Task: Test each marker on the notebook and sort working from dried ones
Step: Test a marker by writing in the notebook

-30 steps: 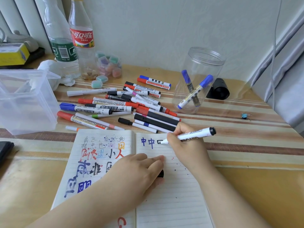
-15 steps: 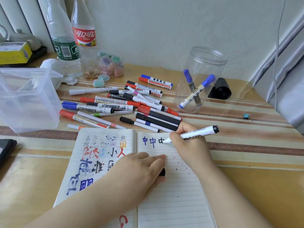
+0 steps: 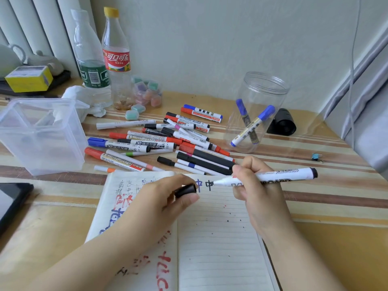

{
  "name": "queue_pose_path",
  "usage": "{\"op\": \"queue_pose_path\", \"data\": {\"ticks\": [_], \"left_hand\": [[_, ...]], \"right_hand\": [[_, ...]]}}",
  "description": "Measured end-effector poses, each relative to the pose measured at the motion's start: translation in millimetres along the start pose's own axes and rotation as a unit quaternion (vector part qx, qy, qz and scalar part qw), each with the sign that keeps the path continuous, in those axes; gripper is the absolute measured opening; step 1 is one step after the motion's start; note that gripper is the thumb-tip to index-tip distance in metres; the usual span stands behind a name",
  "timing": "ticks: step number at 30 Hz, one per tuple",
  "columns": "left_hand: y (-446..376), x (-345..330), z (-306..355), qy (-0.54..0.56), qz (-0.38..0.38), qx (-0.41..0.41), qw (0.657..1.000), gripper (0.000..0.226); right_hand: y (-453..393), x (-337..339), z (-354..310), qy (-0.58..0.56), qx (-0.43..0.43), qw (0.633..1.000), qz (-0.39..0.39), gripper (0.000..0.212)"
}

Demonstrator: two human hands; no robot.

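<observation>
The right hand (image 3: pixel 255 185) pinches a white plastic whiteboard marker with a black end plug (image 3: pixel 273 177) between thumb and curled fingers, gripping the barrel close behind its tapered white nose. The barrel runs out to the right of the grip, nearly level, and the tip points left, at or just above the black character at the top of the right-hand page; I cannot tell whether it touches the paper. The left hand (image 3: pixel 159 198) holds a short black cylindrical cap (image 3: pixel 185 190) between thumb and fingers, its open end facing right toward the marker tip, a small gap between them.

Both hands are over an open lined paper notebook (image 3: pixel 218 244) lying flat at the near edge of the glossy, striped tan tabletop (image 3: pixel 327 206). Its left page is crowded with red, blue and black scrawls; the right page bears two characters at the top and scattered ink specks.

Just beyond the notebook lies a loose heap of slim markers with red, black and blue caps (image 3: pixel 168 139). To the far right stands a clear round plastic jar (image 3: pixel 257 112) holding two blue-capped markers, crossed and leaning. At the left sits a translucent rectangular plastic box (image 3: pixel 39 135).
</observation>
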State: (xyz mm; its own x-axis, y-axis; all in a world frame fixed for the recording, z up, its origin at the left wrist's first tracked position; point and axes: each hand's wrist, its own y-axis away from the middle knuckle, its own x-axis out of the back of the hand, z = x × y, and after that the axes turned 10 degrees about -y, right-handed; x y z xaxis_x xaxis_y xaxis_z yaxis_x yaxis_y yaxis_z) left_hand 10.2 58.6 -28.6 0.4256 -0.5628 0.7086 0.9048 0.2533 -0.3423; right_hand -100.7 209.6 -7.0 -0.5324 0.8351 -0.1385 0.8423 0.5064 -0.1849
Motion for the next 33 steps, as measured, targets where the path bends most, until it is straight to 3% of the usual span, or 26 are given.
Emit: {"op": "queue_pose_path", "data": {"ticks": [4, 7, 13, 17, 20, 33], "left_hand": [[0, -1, -1, -0.001, -0.03, -0.012, 0.999, 0.014], [0, -3, -4, -0.009, -0.03, -0.021, 0.999, 0.025], [1, -3, -2, 0.018, -0.041, -0.02, 0.999, 0.027], [2, -3, -1, 0.042, -0.055, -0.017, 0.997, 0.008], [2, -4, -2, 0.04, -0.059, -0.047, 0.996, 0.023], [5, -1, 6, -0.017, -0.011, -0.14, 0.99, 0.033]], "right_hand": [[4, -4, 1, 0.011, 0.008, 0.999, -0.043, 0.025], [5, -6, 3, 0.041, 0.013, 0.998, -0.052, 0.026], [6, -7, 6, 0.086, 0.005, 0.995, -0.06, 0.025], [7, -9, 6, 0.08, 0.002, 0.995, -0.063, 0.026], [9, -14, 8, 0.081, -0.002, 0.994, -0.068, 0.026], [18, -36, 15, -0.097, -0.038, 0.992, -0.071, 0.028]]}}
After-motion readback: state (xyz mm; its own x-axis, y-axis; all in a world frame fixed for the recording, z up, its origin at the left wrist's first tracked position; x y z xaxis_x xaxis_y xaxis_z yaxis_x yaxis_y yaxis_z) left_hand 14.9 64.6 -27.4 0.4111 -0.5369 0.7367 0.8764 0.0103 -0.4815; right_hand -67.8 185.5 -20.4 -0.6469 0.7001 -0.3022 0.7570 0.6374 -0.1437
